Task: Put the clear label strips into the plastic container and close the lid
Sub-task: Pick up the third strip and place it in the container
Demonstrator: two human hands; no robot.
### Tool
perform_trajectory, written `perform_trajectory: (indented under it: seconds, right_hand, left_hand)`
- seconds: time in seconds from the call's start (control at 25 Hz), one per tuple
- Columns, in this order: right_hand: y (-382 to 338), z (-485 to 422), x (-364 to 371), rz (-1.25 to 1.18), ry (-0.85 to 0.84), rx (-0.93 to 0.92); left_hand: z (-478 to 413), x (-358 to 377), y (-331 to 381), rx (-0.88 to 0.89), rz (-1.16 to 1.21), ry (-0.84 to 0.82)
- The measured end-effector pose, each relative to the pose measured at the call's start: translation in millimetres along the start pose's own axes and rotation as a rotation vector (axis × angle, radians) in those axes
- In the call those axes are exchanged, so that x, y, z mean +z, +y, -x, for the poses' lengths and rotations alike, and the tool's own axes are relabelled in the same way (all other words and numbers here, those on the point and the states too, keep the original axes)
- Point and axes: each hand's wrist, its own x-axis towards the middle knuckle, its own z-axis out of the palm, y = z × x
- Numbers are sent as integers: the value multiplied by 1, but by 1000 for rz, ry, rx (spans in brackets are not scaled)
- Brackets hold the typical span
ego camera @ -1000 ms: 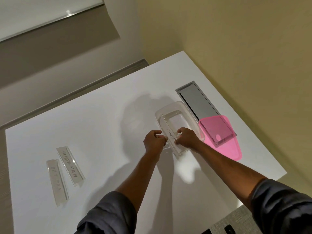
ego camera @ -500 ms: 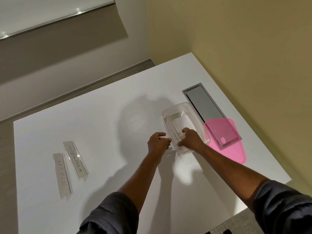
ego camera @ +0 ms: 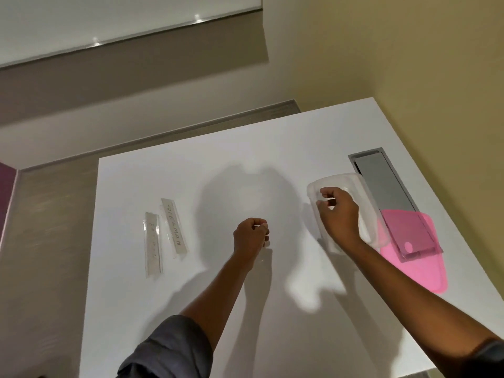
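The clear plastic container (ego camera: 366,205) stands open at the right of the white table. My right hand (ego camera: 339,214) is over it, thumb and fingers pinched on a pale clear label strip (ego camera: 328,199) that is mostly hidden by the hand. The pink translucent lid (ego camera: 420,266) lies just right of the container. My left hand (ego camera: 251,237) hovers over the table's middle, apart from the container, fingers curled with nothing seen in them. Two more clear label strips, one (ego camera: 174,226) with handwriting and one (ego camera: 152,244) beside it, lie flat at the left.
A metal hatch plate (ego camera: 381,181) is set into the white table (ego camera: 272,309) behind the container, partly under the lid. A yellow wall runs close along the table's right side. The table's left edge drops to a grey floor.
My left hand has let go at the container and drawn back to the left. My right hand has moved further over the container. My view has swung left.
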Motion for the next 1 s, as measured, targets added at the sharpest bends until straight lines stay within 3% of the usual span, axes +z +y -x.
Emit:
perform_trajectory:
  seconds: [0.32,0.52,0.76,1.0]
  right_hand:
    - [-75,49,101,6,-281,-52]
    - [-103,96,171,69,-529,-111]
    - [-122,131,234,136,-798,-109]
    - [-124,152,267,161,-834,-30]
  left_hand:
    - [-2,-130,-40,9,36,295]
    - [-9,-186,-71,-80,87,469]
    - [-20,-212,-88,-115,43,478]
    - [-38,-211,-92,-123,70,415]
